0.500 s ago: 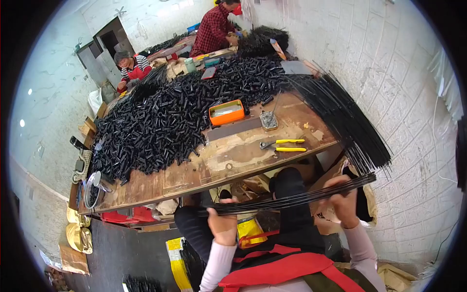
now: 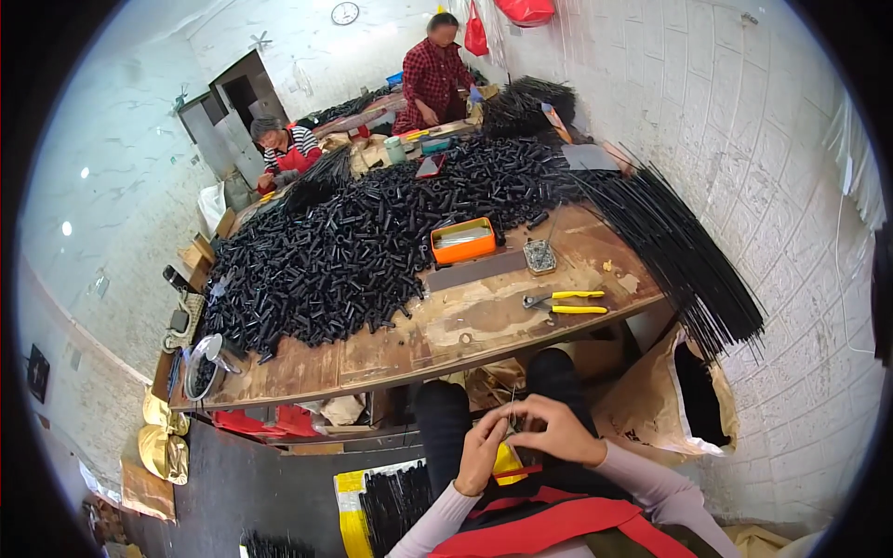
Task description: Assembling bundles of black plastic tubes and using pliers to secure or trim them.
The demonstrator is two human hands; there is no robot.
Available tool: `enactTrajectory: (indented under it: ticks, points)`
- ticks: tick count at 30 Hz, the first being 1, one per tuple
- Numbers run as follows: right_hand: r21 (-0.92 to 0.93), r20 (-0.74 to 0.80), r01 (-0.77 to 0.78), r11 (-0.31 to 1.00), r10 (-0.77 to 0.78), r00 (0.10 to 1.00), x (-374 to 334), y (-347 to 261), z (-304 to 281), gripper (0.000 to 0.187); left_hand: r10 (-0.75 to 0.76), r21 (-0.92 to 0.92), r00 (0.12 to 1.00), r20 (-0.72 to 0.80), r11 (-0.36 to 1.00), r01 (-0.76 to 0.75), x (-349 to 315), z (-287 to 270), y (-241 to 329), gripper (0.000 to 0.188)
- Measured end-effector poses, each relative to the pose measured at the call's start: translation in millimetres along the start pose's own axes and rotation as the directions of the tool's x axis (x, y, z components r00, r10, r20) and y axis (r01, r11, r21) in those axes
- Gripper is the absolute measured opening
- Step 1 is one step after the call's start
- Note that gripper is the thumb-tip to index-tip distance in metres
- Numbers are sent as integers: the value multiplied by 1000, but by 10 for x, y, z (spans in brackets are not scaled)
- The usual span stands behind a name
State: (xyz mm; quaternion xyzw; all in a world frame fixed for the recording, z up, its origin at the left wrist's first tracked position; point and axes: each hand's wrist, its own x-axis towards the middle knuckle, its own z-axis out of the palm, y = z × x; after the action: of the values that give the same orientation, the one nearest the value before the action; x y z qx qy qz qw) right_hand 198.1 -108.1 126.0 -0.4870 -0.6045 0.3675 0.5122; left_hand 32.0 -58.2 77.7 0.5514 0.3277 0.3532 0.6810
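Both hands meet over the lap near the worktop (image 2: 446,339): left hand (image 2: 481,454) and right hand (image 2: 556,430) pinch thin black rods (image 2: 513,415).

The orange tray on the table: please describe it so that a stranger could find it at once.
Start at the long wooden table and its big heap of black tubes. At the heap's near right edge lies the orange tray, a shallow rectangular box, the only bright orange thing among the black parts.

A shallow rectangular orange box (image 2: 462,241) sits on the wooden tabletop (image 2: 437,335) beside the heap of black tubes. An open brown paper sack (image 2: 651,405) stands on the floor at the right, and a yellow printed package (image 2: 352,510) lies under the tabletop's near edge.
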Motion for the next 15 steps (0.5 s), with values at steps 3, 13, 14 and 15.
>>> enactTrajectory:
  ticks: [3, 13, 14, 15]
  points:
    - [7, 21, -10, 1000, 10, 1000, 189, -127, -188, 26, 123, 13, 991, -53, 992, -123, 0, 89, 356, 29]
    - [428, 218, -343, 836, 273, 937, 670, -88, -298, 23, 83, -83, 993, 87, 994, -76, 524, -191, 633, 17]
    - [458, 257, -359, 813, 266, 929, 682, -23, -293, 23, 66, -120, 987, 148, 992, -48, 533, -233, 663, 17]
    - [444, 273, -349, 825, 247, 930, 685, 26, -282, 26, 5, -108, 985, 171, 994, 14, 544, -258, 692, 17]
